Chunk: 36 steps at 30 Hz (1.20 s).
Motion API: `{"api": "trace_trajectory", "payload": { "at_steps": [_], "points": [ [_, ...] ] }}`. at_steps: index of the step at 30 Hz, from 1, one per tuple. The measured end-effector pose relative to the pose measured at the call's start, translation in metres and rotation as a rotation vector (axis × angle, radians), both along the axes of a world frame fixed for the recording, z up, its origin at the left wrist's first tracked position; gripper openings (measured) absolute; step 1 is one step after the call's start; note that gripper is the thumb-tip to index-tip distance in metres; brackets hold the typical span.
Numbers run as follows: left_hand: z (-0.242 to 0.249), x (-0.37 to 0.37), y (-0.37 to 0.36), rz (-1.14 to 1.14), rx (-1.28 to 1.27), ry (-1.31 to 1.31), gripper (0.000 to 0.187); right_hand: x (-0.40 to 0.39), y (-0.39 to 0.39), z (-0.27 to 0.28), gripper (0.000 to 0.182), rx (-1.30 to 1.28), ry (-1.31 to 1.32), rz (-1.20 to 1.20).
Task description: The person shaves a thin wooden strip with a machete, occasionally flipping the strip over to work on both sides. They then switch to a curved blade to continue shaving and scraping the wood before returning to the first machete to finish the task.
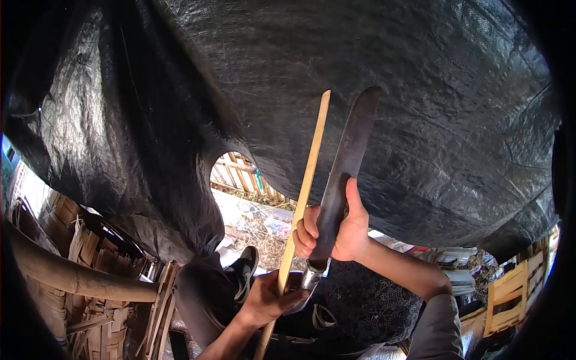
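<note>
Right hand [350, 236] is grasping the lower blade of the knife [355, 135], thumb up. Left hand [267, 300] is grasping the strip [312, 165] and knife handle. Knife is pointing to 1 o'clock, strip running just left of it. Tarp [420, 138] is hanging at 12, pole [90, 283] lying at 8, shoe [247, 270] showing at 7.

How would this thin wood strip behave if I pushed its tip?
The strip is slim, so probably light and a bit springy. It stands straight above the left hand, so likely not floppy.
</note>
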<state>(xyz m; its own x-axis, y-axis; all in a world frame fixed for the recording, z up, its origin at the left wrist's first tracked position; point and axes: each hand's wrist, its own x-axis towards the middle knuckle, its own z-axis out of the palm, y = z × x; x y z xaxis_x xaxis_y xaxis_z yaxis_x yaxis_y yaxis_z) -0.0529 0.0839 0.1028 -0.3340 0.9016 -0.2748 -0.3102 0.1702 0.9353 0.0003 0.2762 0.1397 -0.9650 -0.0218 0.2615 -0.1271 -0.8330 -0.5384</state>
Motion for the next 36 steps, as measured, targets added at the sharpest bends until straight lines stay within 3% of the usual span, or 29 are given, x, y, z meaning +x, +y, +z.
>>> {"api": "trace_trajectory", "payload": {
  "at_steps": [3,7,19,22,27,28,29,31,32,34,36],
  "points": [
    [0.007,0.001,-0.001,0.064,0.014,-0.057,0.028,0.006,0.000,0.007,0.102,0.111,-0.166,-0.110],
    [0.009,0.000,-0.001,0.084,0.028,-0.033,0.028,0.008,0.004,0.004,0.108,0.041,-0.143,-0.069],
    [0.011,-0.005,-0.005,0.098,0.005,0.019,0.018,0.005,0.008,-0.007,0.097,0.113,-0.142,-0.128],
    [0.010,-0.006,-0.007,0.097,0.056,0.060,0.018,0.004,0.009,-0.015,0.091,0.019,-0.046,-0.106],
    [0.015,-0.008,-0.008,0.089,0.029,0.032,0.019,0.007,0.007,-0.019,0.087,0.222,-0.124,-0.033],
    [0.015,-0.008,-0.009,0.096,0.032,0.033,0.019,0.006,0.005,-0.017,0.074,0.218,-0.077,0.035],
    [0.015,-0.008,-0.009,0.106,0.024,0.010,0.021,0.007,0.005,-0.019,0.074,0.221,-0.075,0.042],
    [0.016,-0.009,-0.009,0.121,0.016,-0.013,0.023,0.012,0.001,-0.027,0.053,0.532,-0.110,0.054],
    [0.017,-0.009,-0.009,0.117,0.035,-0.005,0.027,0.014,-0.001,-0.029,0.045,0.466,-0.227,0.075],
    [0.017,-0.011,-0.009,0.099,0.026,0.022,0.045,0.015,-0.006,-0.027,0.042,0.610,-0.294,0.053],
    [0.020,-0.008,-0.007,0.109,0.036,0.010,0.049,0.015,-0.008,-0.027,0.042,0.675,-0.326,0.042]
  ]
}}
